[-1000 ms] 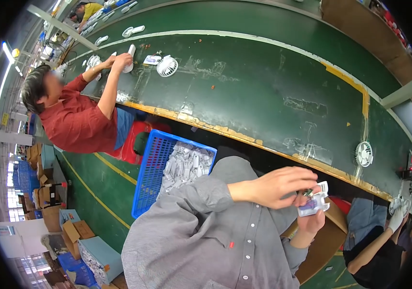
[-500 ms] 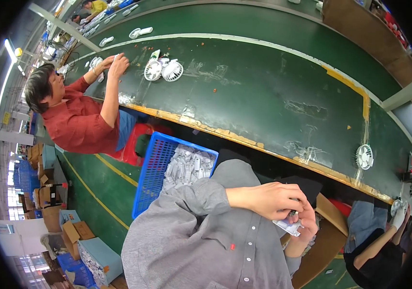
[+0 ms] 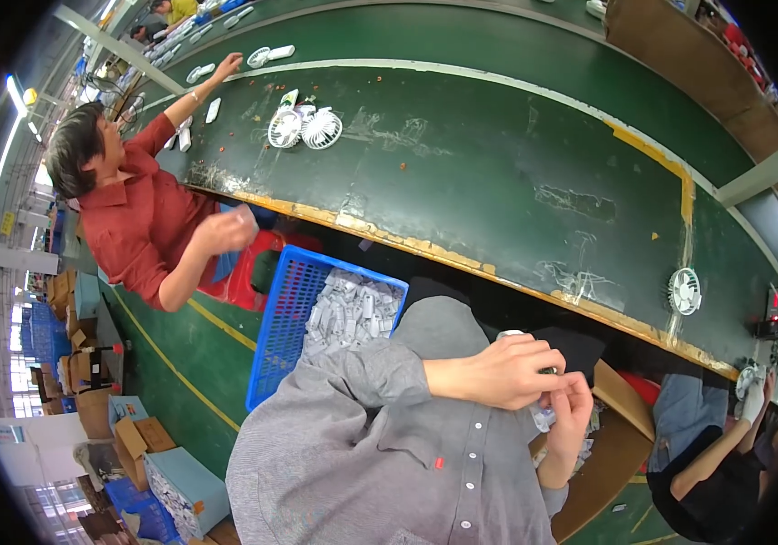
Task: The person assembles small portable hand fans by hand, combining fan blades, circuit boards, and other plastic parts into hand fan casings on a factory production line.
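Note:
My left hand [image 3: 503, 374] is closed in front of my chest around a white plastic part, whose rounded end [image 3: 512, 334] sticks out above the knuckles. My right hand [image 3: 571, 413] meets it from the right, thumb and fingertips pinched together against the left fingertips. A small dark bit [image 3: 548, 371] shows between the fingers, too small to name. Below the left fingers a clear whitish piece [image 3: 543, 418] is partly visible; whether it belongs to the same part I cannot tell. The hands cover most of what they hold.
A blue basket [image 3: 266, 327] of small whitish parts stands left of my lap; an open cardboard box [image 3: 621, 413] is at my right. Ahead, the green worktable [image 3: 471, 182] carries white fans [image 3: 321, 128] and another fan [image 3: 685, 292]. Co-workers sit at left and far right.
The white part has turned in my hands, its end now showing above my left hand. My right fingers rose to meet the left. The left co-worker's arms moved apart, one reaching across the table.

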### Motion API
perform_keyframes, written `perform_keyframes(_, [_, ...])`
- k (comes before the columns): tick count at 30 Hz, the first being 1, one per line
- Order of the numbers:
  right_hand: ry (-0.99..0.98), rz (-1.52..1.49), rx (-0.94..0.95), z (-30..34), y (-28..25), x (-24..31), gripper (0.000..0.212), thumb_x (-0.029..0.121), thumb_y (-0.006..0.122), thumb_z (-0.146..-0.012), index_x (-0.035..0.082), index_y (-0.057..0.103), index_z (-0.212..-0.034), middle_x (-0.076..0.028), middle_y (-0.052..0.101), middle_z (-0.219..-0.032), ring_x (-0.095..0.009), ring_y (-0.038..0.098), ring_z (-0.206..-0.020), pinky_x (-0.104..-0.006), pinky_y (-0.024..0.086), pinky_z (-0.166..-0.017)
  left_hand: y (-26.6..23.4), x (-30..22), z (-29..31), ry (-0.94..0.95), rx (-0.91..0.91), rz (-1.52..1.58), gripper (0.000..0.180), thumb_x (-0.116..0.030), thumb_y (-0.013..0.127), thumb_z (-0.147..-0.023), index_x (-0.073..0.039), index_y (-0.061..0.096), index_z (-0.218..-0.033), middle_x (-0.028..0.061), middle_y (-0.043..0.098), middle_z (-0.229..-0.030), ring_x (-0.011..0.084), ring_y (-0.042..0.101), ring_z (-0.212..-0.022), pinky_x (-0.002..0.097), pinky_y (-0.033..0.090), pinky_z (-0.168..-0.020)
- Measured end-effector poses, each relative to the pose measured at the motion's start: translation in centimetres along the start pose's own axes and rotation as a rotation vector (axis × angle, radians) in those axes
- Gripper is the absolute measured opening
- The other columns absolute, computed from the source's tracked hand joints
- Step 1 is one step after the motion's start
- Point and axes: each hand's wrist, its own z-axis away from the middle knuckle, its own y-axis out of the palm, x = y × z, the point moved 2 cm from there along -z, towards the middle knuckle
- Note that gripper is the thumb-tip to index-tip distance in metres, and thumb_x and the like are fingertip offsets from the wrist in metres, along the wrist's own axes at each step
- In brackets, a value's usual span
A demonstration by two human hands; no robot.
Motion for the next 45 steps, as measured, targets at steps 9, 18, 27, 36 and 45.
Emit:
perform_keyframes(9, [0.148,-0.145,0.093,0.9,0.1,-0.1,0.017,0.012,0.056,-0.091,-0.004,0.060,-0.095,0.004,0.048,-0.061,-0.002,0.038,-0.051,-0.0190,0.026,-0.049,1.1,0.2,1.4,0.219,-0.108,-0.078,0.030,-0.015,0.072,-0.064,-0.010,0.068,-0.093,0.0020,0.066,-0.101,0.0151,0.065,-0.079,0.0264,0.054,-0.061])
perform_keyframes(18, [0.247,-0.465,0.061,2.9,-1.8,-1.8,0.041,0.018,0.059,-0.081,-0.006,0.055,-0.114,-0.013,0.062,-0.092,-0.018,0.060,-0.080,-0.0284,0.049,-0.072,2.0,-0.5,0.4,-0.082,-0.172,0.468,0.022,0.003,0.068,-0.066,-0.008,0.074,-0.084,0.0027,0.070,-0.087,0.0185,0.069,-0.071,0.0292,0.055,-0.056])
perform_keyframes(27, [0.200,0.281,-0.228,6.5,-2.0,2.5,0.013,0.003,0.060,-0.084,0.002,0.054,-0.073,0.003,0.052,-0.059,-0.002,0.042,-0.052,-0.0207,0.029,-0.046,4.3,-2.7,0.3,0.167,0.070,0.104,0.019,-0.004,0.068,-0.070,-0.008,0.069,-0.088,0.0011,0.066,-0.089,0.0168,0.063,-0.069,0.0283,0.055,-0.058])
perform_keyframes(36, [0.219,-0.121,-0.079,7.3,-3.9,1.1,0.015,0.011,0.064,-0.082,0.004,0.055,-0.074,0.004,0.054,-0.064,-0.003,0.044,-0.057,-0.0208,0.031,-0.051,4.0,-4.1,-0.6,0.037,0.112,0.282,0.014,-0.007,0.071,-0.071,-0.008,0.067,-0.084,0.0007,0.065,-0.092,0.0186,0.064,-0.069,0.0306,0.054,-0.055])
perform_keyframes(45, [0.233,-0.180,-0.024,8.9,-4.7,1.1,0.017,0.012,0.064,-0.085,0.002,0.055,-0.073,0.005,0.052,-0.061,-0.002,0.041,-0.055,-0.0216,0.029,-0.049,4.9,-4.2,-0.8,-0.212,0.220,0.783,0.020,-0.001,0.070,-0.075,-0.004,0.072,-0.094,0.0058,0.068,-0.089,0.0181,0.065,-0.069,0.0280,0.053,-0.056])
